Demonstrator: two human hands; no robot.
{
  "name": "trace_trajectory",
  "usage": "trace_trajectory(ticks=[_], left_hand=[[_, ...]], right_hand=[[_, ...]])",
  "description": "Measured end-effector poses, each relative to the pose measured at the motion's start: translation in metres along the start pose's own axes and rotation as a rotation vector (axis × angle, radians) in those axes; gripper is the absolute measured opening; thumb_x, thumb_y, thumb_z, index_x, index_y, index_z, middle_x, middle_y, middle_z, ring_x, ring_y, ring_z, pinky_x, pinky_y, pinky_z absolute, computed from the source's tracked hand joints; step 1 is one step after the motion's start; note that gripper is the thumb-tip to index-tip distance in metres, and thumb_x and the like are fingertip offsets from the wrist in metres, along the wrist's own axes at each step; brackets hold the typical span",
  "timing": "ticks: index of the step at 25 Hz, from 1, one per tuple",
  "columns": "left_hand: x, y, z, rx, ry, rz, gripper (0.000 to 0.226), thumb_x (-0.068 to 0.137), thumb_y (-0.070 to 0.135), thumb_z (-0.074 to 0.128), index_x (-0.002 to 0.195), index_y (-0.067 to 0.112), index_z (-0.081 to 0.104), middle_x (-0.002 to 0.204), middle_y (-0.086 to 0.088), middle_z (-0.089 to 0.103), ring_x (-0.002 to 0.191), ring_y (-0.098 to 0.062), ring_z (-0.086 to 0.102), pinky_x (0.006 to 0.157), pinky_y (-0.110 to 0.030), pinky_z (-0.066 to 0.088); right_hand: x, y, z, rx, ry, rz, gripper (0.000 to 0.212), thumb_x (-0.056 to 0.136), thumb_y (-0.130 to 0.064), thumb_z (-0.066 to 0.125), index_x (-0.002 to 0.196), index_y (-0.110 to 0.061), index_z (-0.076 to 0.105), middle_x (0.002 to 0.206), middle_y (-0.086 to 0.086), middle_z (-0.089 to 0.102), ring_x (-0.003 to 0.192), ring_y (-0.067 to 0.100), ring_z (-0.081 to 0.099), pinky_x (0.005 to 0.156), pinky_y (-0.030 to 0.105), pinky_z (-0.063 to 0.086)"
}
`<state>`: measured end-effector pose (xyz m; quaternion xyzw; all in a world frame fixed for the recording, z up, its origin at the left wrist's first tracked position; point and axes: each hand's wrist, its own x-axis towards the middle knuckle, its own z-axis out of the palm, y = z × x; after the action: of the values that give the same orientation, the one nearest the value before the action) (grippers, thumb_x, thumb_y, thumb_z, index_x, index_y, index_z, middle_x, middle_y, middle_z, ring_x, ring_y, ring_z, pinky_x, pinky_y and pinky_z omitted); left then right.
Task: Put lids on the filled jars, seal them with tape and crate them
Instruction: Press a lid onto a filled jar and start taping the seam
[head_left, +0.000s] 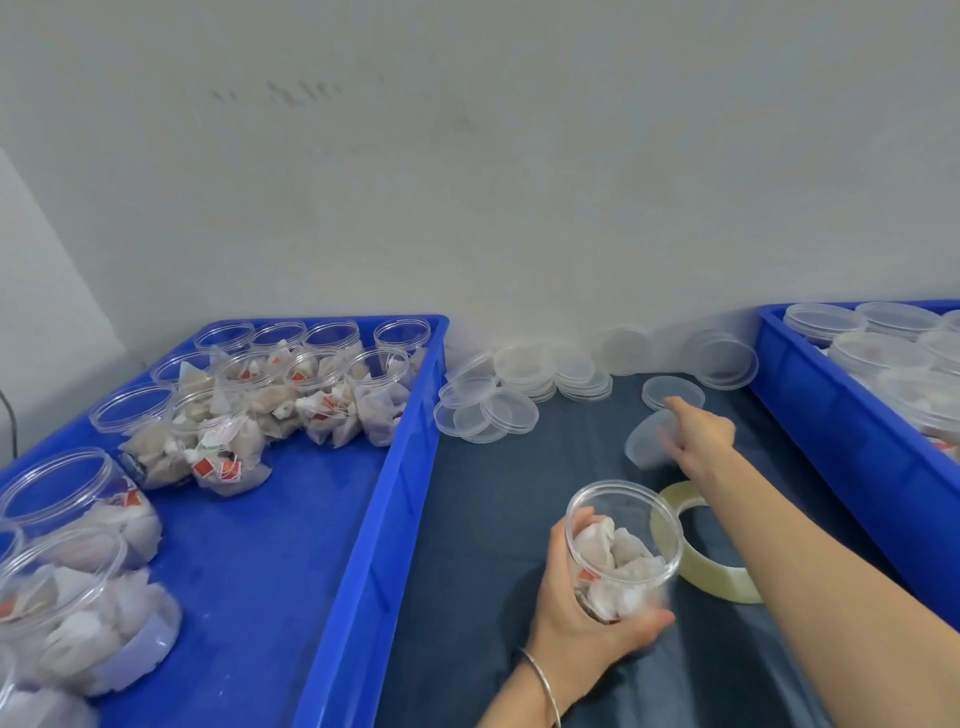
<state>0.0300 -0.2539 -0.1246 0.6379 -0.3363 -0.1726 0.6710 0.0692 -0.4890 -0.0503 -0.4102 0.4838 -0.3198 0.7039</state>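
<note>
On the dark table (498, 499) between two blue crates, the left hand (582, 618) clamps its grip round an open filled jar (623, 545), steadying it, while the right hand (696, 441) pinches a clear lid (649, 439) to cap it; the tape roll (696, 577) waits alongside.

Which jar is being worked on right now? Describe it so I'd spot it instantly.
Look at the dark mat between the two blue crates. Near its front, the left hand grips a clear filled jar beside the tape roll. Unlike the other open jars, it is outside any crate.
</note>
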Motion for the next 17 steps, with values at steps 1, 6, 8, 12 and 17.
trace_trajectory(ticks=[1,6,8,12,17], left_hand=[[0.001,0.002,0.0,0.0,0.003,-0.003,0.09,0.054,0.026,0.088,0.129,0.028,0.039,0.127,-0.006,0.054,0.118,-0.019,0.055,0.102,-0.035,0.045],[-0.001,0.009,0.002,-0.08,-0.017,-0.042,0.087,0.055,0.022,0.085,0.129,0.02,0.038,0.127,-0.017,0.053,0.113,-0.021,0.056,0.1,-0.04,0.047],[-0.001,0.012,0.003,-0.079,0.004,-0.025,0.087,0.054,0.022,0.085,0.128,0.015,0.039,0.126,-0.015,0.054,0.109,-0.019,0.059,0.097,-0.039,0.049],[-0.001,0.017,0.004,-0.054,0.019,-0.026,0.081,0.054,0.018,0.085,0.124,0.015,0.043,0.115,0.003,0.065,0.102,-0.014,0.064,0.082,-0.026,0.053],[0.001,0.025,-0.001,0.147,-0.044,0.12,0.074,0.064,0.01,0.082,0.122,0.038,0.047,0.109,0.025,0.064,0.101,0.006,0.061,0.083,-0.012,0.048]], right_hand=[[-0.008,-0.003,-0.005,0.008,-0.011,-0.009,0.03,0.086,-0.013,0.066,0.114,-0.004,0.056,0.093,0.009,0.055,0.087,0.022,0.056,0.08,0.03,0.053],[-0.083,-0.029,-0.041,0.045,-0.55,-0.118,0.014,0.097,-0.014,0.05,0.092,-0.016,0.062,0.084,0.0,0.055,0.067,0.007,0.054,0.056,0.016,0.048],[-0.118,-0.02,-0.056,-0.432,-0.663,-0.33,0.021,0.096,-0.016,0.053,0.093,-0.023,0.072,0.082,-0.001,0.062,0.064,0.004,0.056,0.054,0.013,0.045],[-0.158,0.0,-0.053,-0.912,-0.504,-0.829,0.018,0.092,-0.017,0.06,0.092,-0.029,0.074,0.1,-0.008,0.06,0.095,0.006,0.056,0.084,0.02,0.041],[-0.192,0.029,-0.049,-1.317,-0.422,-1.152,0.048,0.088,-0.053,0.048,0.12,-0.02,0.066,0.124,-0.008,0.062,0.121,0.014,0.055,0.101,0.035,0.042]])
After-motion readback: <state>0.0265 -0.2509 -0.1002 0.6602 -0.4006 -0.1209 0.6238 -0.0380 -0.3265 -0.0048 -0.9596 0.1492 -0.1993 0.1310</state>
